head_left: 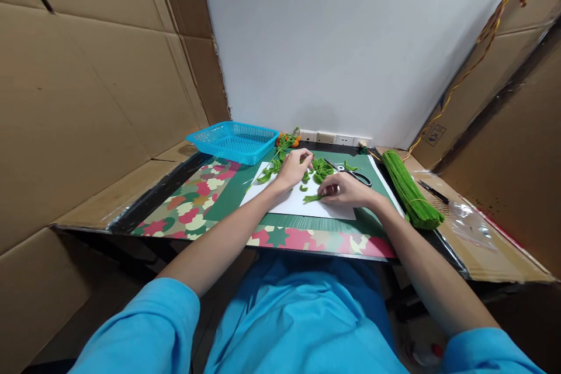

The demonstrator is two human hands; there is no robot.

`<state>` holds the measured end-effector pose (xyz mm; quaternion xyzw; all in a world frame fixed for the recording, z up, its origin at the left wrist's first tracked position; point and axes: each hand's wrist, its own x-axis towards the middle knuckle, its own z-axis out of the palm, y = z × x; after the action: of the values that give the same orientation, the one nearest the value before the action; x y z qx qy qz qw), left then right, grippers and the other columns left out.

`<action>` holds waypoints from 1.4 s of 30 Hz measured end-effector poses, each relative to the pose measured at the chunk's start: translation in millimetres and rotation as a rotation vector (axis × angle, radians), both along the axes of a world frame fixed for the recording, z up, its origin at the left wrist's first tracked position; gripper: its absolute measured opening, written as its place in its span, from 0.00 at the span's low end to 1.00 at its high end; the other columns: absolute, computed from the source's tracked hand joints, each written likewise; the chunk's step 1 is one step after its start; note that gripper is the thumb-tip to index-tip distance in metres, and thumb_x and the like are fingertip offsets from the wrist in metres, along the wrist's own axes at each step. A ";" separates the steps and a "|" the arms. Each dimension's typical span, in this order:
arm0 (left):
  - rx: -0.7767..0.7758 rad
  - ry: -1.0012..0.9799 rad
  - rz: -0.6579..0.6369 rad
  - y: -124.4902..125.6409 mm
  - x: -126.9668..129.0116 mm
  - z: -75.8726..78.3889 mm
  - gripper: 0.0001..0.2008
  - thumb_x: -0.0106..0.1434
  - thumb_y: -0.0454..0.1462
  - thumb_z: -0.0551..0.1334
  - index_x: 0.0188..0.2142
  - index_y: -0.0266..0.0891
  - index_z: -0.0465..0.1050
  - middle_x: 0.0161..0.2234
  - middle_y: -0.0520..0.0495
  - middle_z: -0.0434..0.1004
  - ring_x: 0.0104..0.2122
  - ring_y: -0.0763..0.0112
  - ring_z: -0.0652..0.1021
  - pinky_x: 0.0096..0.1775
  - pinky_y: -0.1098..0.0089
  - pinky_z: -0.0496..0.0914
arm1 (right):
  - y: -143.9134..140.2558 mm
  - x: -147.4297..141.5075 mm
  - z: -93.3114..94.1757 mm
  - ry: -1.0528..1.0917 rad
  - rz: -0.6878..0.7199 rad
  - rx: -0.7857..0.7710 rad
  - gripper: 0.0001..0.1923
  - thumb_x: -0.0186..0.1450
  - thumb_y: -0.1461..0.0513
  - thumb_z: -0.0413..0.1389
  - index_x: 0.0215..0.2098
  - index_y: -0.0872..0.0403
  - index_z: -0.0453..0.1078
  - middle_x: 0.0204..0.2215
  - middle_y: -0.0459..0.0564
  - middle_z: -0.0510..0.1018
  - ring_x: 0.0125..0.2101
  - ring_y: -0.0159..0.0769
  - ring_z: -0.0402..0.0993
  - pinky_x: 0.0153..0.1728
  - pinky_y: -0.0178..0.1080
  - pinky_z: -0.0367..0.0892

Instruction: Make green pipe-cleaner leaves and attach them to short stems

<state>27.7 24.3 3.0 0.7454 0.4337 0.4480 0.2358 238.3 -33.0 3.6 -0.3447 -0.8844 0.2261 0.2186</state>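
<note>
My right hand [344, 189] has its fingers curled round the ends of a few short green pipe cleaner pieces [311, 198], low over a white sheet of paper [289, 207]. To its left, my left hand [294, 169] is closed, thumb and fingertips together; anything between them is too small to make out. Curled green pipe cleaner pieces [323, 169] lie in a pile just beyond both hands. More bent green pieces [266, 174] rest left of my left hand. Dark-handled scissors [363, 178] lie behind my right hand, partly covered by it.
A blue plastic basket [236, 158] stands at the back left, beside orange flowers with green stems [289, 140]. On the right are a thick bundle of green pipe cleaners [412, 190], a dark pen-like tool [433, 191] and a clear plastic bag [471, 225]. Cardboard walls [87, 99] flank the table.
</note>
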 end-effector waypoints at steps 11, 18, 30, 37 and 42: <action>-0.141 -0.132 -0.155 -0.4 8.3 -8.9 0.11 0.69 0.37 0.58 0.32 0.38 0.75 0.24 0.52 0.70 0.21 0.74 0.68 0.24 0.71 0.60 | 0.0 3.0 -1.1 0.043 -0.373 0.385 0.11 0.74 0.56 0.58 0.46 0.51 0.82 0.35 0.49 0.85 0.29 0.34 0.75 0.34 0.35 0.63; -0.212 -0.183 -0.445 -11.8 12.7 -3.0 0.15 0.66 0.36 0.65 0.51 0.37 0.74 0.27 0.51 0.78 0.25 0.72 0.75 0.30 0.71 0.69 | 1.6 12.9 3.8 -0.045 -0.431 0.405 0.15 0.72 0.61 0.58 0.55 0.47 0.80 0.37 0.48 0.87 0.28 0.35 0.77 0.34 0.35 0.63; -0.172 -0.176 -0.384 -12.8 13.5 0.8 0.13 0.69 0.46 0.66 0.38 0.37 0.77 0.30 0.47 0.80 0.24 0.72 0.75 0.29 0.69 0.69 | 4.5 14.5 0.2 -0.086 -0.582 0.488 0.13 0.75 0.55 0.56 0.47 0.48 0.83 0.38 0.50 0.88 0.33 0.40 0.81 0.35 0.36 0.62; -0.385 -0.409 -0.235 -6.4 13.2 4.0 0.17 0.70 0.46 0.66 0.29 0.36 0.74 0.22 0.50 0.74 0.20 0.76 0.71 0.23 0.73 0.62 | -0.5 11.1 2.6 0.016 -0.542 0.476 0.17 0.77 0.54 0.53 0.42 0.51 0.81 0.32 0.51 0.86 0.29 0.38 0.79 0.34 0.36 0.62; -0.383 -0.427 -0.298 -6.8 13.9 3.8 0.20 0.67 0.49 0.69 0.27 0.36 0.73 0.20 0.51 0.71 0.19 0.77 0.69 0.24 0.73 0.61 | -2.2 6.0 2.5 0.066 -0.530 0.447 0.12 0.74 0.57 0.56 0.51 0.50 0.79 0.37 0.51 0.87 0.28 0.36 0.79 0.35 0.35 0.66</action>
<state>41.6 17.6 6.8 0.6319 0.3372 0.4650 0.5203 244.3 -35.1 6.2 -0.4986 -0.7844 -0.0267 0.3681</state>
